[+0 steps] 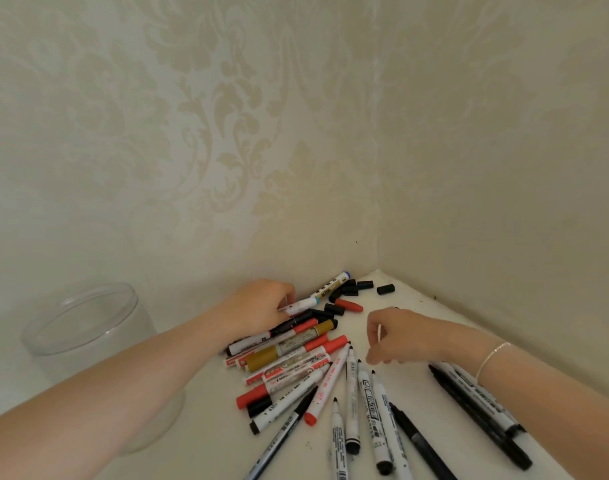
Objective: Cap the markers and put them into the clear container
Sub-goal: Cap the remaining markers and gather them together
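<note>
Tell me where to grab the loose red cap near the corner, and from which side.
Pinch the red cap across its middle, coming from above with the right hand, which hovers just in front of it. It lies flat on the white surface, long axis left to right, with black caps close on its left, so avoid that side.

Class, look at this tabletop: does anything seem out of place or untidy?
Yes. Markers lie in a loose heap, pointing every way, several with bare tips. Their loose caps sit scattered in the far corner, apart from them. The clear container at left appears empty. The left hand grips one white marker.
</note>
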A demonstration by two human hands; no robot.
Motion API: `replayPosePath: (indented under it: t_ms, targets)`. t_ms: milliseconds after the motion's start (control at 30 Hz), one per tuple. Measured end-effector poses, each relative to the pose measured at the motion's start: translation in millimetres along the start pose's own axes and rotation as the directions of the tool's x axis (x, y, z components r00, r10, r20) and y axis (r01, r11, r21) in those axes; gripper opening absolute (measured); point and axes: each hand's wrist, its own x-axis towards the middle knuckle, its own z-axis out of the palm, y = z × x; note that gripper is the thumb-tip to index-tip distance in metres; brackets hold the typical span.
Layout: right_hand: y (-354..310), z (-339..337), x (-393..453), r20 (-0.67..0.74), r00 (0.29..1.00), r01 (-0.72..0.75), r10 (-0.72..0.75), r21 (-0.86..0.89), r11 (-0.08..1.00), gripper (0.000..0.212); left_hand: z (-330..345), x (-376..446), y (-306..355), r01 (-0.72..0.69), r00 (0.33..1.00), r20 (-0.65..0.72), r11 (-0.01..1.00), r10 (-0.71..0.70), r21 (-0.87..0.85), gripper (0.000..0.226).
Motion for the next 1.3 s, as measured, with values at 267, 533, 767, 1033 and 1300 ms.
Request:
replayPosePath:
  t_ms: [267, 533, 767, 1033, 1300]
  targets:
    - [-16, 31, -7, -0.041, 0.997, 0.046, -0.059, -0.274, 0.961, 0.022, 3, 0, 8, -0.016, 0.993, -0.117, 0.992, 0.031, 0.126, 0.02]
    - [-10, 31, 1, -0.044, 0.999, -0.033, 0.025, -0.192, 0.981, 0.024, 15, -30, 71, -0.038, 0.972, 0.223, 0.987, 0.073, -0.156, 0.027]
    - [-1, 27, -3, 0.025, 0.996, -0.085, 0.088, -0.105, 0.991, 0.028, 29, -24, 86, 0.028, 0.979, 0.202, 0.994, -0.007, -0.102, 0.027]
    - [4, 18, -9, 0.013, 0.991, -0.134, 0.136, -0.123, 0.983, 0.017, 3, -9, 79, 0.303, 0.912, 0.409, 0.69, -0.01, -0.658, 0.022]
    - [6, 2, -4, -0.161, 0.986, 0.057, 0.033, 0.522, 0.851, 0.009, -2, -3, 54, 0.366, 0.892, 0.437, 0.385, 0.114, -0.847, 0.017]
